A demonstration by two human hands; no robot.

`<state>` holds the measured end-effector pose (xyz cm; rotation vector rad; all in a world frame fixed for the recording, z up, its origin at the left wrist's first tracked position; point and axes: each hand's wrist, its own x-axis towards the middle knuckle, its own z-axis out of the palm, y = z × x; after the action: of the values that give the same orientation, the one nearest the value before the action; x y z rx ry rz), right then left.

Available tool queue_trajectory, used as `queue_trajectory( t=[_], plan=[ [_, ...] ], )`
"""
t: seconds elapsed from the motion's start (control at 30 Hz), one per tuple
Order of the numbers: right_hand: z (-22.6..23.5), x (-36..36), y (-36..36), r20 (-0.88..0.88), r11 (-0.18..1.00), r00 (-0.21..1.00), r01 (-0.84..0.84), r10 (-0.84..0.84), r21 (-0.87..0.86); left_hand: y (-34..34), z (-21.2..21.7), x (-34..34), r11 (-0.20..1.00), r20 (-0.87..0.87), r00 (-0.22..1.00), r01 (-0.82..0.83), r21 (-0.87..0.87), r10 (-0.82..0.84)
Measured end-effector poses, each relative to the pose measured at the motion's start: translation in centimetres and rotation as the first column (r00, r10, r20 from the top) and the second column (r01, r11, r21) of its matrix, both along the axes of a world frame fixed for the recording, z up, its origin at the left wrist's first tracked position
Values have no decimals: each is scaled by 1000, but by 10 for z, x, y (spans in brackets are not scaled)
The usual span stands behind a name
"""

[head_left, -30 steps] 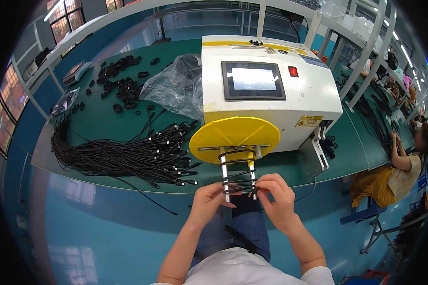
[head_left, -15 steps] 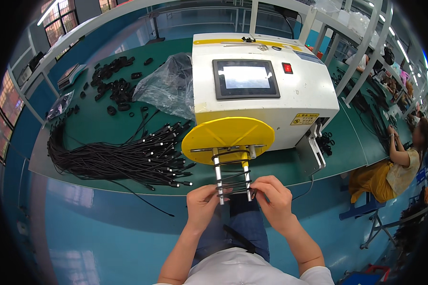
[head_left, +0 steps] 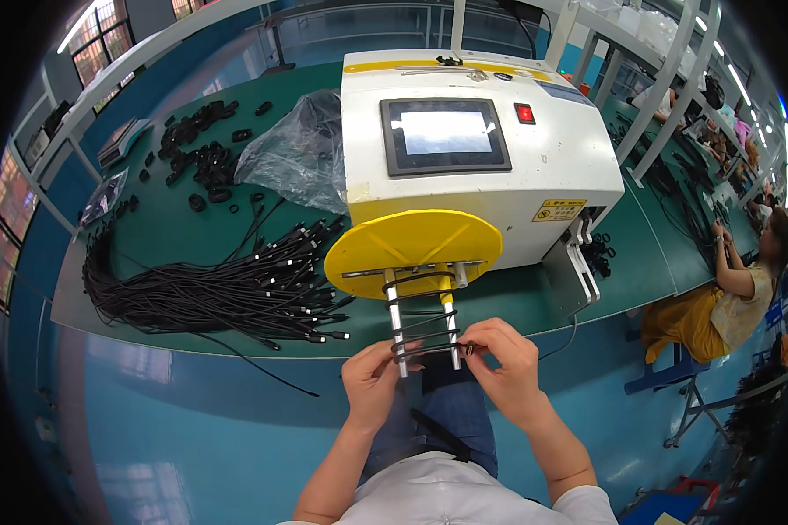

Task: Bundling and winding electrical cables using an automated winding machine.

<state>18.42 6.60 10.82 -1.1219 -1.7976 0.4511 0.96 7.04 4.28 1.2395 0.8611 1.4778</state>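
A black cable is wound in spaced loops round two metal posts that stick out toward me from a yellow disc. The disc sits on the front of a white winding machine with a lit screen. At the left post's free end, my left hand is closed in a pinch on the cable's outer turn. Beside the right post, my right hand pinches the same cable between thumb and forefinger, where a short dark bit shows at the fingertips. The fingertips partly hide the cable.
To the left on the green table lies a bundle of black cables. Behind it are scattered small black parts and a clear plastic bag. A metal bracket stands right of the disc. Another person sits farther right.
The view has shifted slightly, so the machine and table appear a little up and left. Both hands stay at the posts' ends; more of the dark bit shows at my right fingertips.
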Motion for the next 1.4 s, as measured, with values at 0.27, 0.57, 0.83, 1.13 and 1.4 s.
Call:
queue_trajectory(
  t=[0.27, 0.57, 0.83, 1.13, 1.4],
  plan=[
    [-2, 1, -1, 227, 976, 973, -17, -34, 217, 1, 20, -24, 994, -188, 982, -49, -98, 30],
    [18, -4, -4, 587, 952, 809, -155, -31, 265, -33, 109, -16, 898, -792, 549, 156, 411, 267],
    [31, -15, -11, 769, 954, 632, -159, -100, 254, -3, 86, 21, 880, -887, 93, 119, 460, 452],
    [11, 5, 1, 253, 979, 957, -172, 140, 106, 18, 80, 26, 860, -873, 44, 156, 487, 486],
    [-33, -1, 51, -183, 986, 969, 168, -164, 4, 22, 76, 36, 837, -834, -74, 76, 541, 546]
  ],
)
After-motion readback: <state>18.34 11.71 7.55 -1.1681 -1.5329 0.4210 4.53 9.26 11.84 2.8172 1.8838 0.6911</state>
